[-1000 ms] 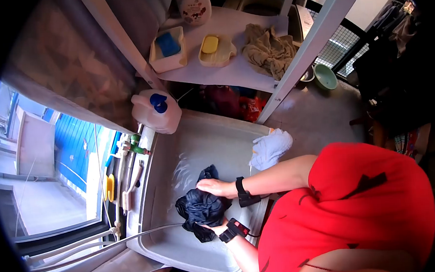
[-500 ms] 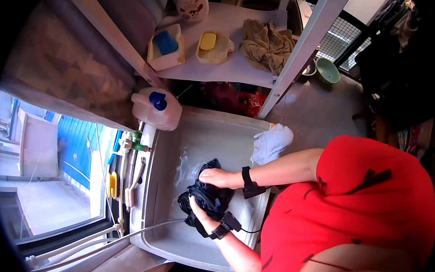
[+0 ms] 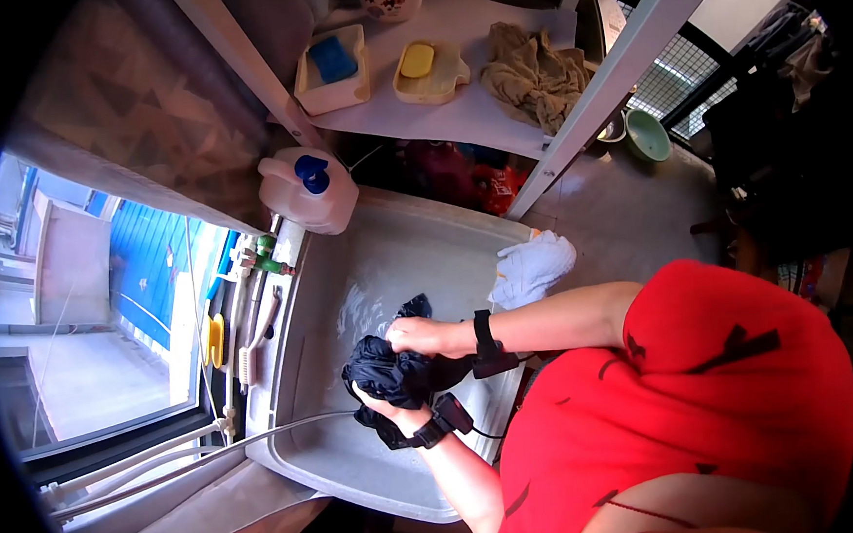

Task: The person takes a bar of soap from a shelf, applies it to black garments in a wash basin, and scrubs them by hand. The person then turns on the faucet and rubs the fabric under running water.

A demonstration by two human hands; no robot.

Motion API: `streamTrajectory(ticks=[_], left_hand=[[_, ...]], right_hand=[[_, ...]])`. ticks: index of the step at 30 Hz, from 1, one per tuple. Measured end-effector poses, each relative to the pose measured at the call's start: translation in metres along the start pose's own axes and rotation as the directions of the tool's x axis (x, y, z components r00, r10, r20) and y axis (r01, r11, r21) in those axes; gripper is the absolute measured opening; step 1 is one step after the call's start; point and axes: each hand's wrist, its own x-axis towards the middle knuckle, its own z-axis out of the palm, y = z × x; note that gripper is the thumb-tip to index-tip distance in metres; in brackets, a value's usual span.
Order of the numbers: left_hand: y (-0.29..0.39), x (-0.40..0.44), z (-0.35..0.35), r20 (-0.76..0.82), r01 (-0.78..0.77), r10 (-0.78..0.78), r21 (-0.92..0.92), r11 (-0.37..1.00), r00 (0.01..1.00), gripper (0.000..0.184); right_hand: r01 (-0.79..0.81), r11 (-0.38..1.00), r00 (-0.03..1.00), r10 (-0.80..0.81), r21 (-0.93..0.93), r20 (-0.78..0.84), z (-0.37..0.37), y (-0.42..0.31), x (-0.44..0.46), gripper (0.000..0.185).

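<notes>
A wet, dark garment [image 3: 394, 366] is bunched up over the grey sink basin [image 3: 323, 458], with its folds hanging down. My right hand [image 3: 417, 335] is the upper one in the view, its fingers closed on the far part of the cloth. Lower down, my left hand [image 3: 391, 402] supports and grips the near side of the same bundle, and its fingers are partly hidden under the fabric. Shallow water [image 3: 360, 305] glints in the basin beyond the cloth. A thin hose [image 3: 304, 423] runs over the left rim and ends behind the garment.
A white cloth [image 3: 534, 265] hangs on the right rim. By the far left corner stands a jug with a blue cap [image 3: 310, 191], near a green tap [image 3: 270, 257] and a brush [image 3: 248, 363]. The shelf holds yellow soap [image 3: 418, 60], a blue block [image 3: 334, 59] and a brown cloth [image 3: 532, 74].
The dark garment has been gathered into a rounder bundle between my hands. My right hand has closed from a flatter pose, and my left hand has turned more under the cloth.
</notes>
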Motion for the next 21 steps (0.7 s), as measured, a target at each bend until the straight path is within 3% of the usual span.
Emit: streamTrajectory(ticks=[1,2,3,4,5,6,7,8,9,10,11,12,13,14,15,16,17,18,19,20,21], left_hand=[[0.003,0.003,0.003,-0.009,0.186,-0.271,-0.706,0.683,0.962,0.026],[0.008,0.001,0.005,-0.098,0.194,-0.382,-0.731,0.654,0.919,0.018],[0.007,0.004,0.003,-0.098,0.193,-0.38,-0.73,0.656,0.92,0.018],[0.003,0.008,0.0,-0.154,0.081,-0.097,-0.107,0.991,0.983,0.017],[-0.003,0.012,-0.003,-0.008,-0.128,0.159,0.555,0.822,0.987,0.016],[-0.009,0.013,-0.007,0.262,-0.321,0.251,0.917,0.237,0.932,0.016],[-0.016,0.009,-0.004,0.087,-0.229,0.212,0.352,0.908,0.973,0.011],[-0.017,0.008,-0.003,0.075,-0.219,0.206,0.353,0.909,0.976,0.011],[-0.019,0.005,-0.004,-0.048,0.035,-0.04,-0.096,0.995,0.998,0.012],[-0.02,0.002,-0.004,-0.047,0.234,-0.307,-0.542,0.807,0.95,0.016],[-0.017,-0.001,-0.003,-0.053,0.235,-0.313,-0.544,0.805,0.948,0.016],[-0.012,-0.005,-0.002,-0.05,0.279,-0.374,-0.579,0.766,0.926,0.018],[-0.009,-0.007,-0.002,-0.045,0.316,-0.431,-0.612,0.725,0.901,0.019],[-0.013,-0.009,-0.004,-0.062,0.296,-0.421,-0.619,0.727,0.905,0.02],[-0.033,-0.011,-0.014,-0.071,0.292,-0.423,-0.623,0.726,0.903,0.02],[-0.063,-0.012,-0.027,0.085,0.294,-0.306,-0.596,0.747,0.948,0.038],[-0.08,-0.013,-0.036,0.239,0.29,-0.182,-0.569,0.77,0.954,0.06],[-0.078,-0.014,-0.037,0.208,0.266,-0.187,-0.477,0.838,0.96,0.058],[-0.111,-0.014,-0.054,0.341,0.267,0.011,-0.755,0.599,0.94,0.056],[-0.079,-0.017,-0.044,0.266,0.393,-0.298,-0.729,0.561,0.917,0.055],[-0.037,-0.014,-0.026,0.157,0.499,-0.591,-0.725,0.476,0.792,0.054]], right_hand=[[0.25,0.933,0.968,-0.249,-0.257,0.038,-0.003,0.019,0.012,0.026],[0.291,0.926,0.955,-0.295,-0.239,0.018,0.001,0.019,0.008,0.03],[0.331,0.918,0.941,-0.34,-0.219,-0.005,0.004,0.016,0.001,0.035],[0.19,0.977,0.982,-0.187,-0.093,0.033,-0.001,0.006,-0.003,0.038],[0.032,0.999,0.995,-0.034,0.026,0.09,-0.009,-0.006,-0.006,0.04],[0.102,0.972,0.99,-0.119,0.21,0.07,-0.015,-0.013,-0.014,0.043],[0.146,0.962,0.983,-0.168,0.23,0.078,-0.018,-0.036,-0.028,0.042],[0.253,0.945,0.956,-0.277,0.208,0.095,-0.023,-0.061,-0.04,0.037],[0.367,0.926,0.924,-0.374,0.082,0.08,-0.026,-0.093,-0.055,0.032],[0.557,0.812,0.827,-0.561,-0.173,0.03,-0.032,-0.119,-0.064,0.032],[0.69,0.503,0.624,-0.778,-0.521,0.075,-0.044,-0.147,-0.071,0.032],[0.682,0.333,0.418,-0.908,-0.651,-0.026,-0.048,-0.168,-0.072,0.027],[0.522,0.291,0.387,-0.919,-0.802,-0.082,-0.055,-0.19,-0.082,0.03],[0.317,0.145,0.32,-0.947,-0.937,-0.038,-0.068,-0.206,-0.088,0.03],[0.227,-0.06,0.103,-0.991,-0.972,0.085,-0.081,-0.222,-0.078,0.027],[0.184,-0.052,0.137,-0.987,-0.981,0.078,-0.098,-0.234,-0.074,0.029],[0.103,-0.036,0.089,-0.995,-0.994,0.046,-0.114,-0.242,-0.063,0.03],[0.026,-0.017,0.044,-0.999,-1.0,0.018,-0.128,-0.248,-0.052,0.031],[-0.012,-0.072,0.051,-0.996,-0.997,0.071,-0.136,-0.253,-0.048,0.037],[-0.035,-0.123,0.072,-0.99,-0.992,0.12,-0.144,-0.257,-0.043,0.043],[-0.153,-0.139,0.099,-0.987,-0.978,0.125,-0.157,-0.263,-0.03,0.033]])
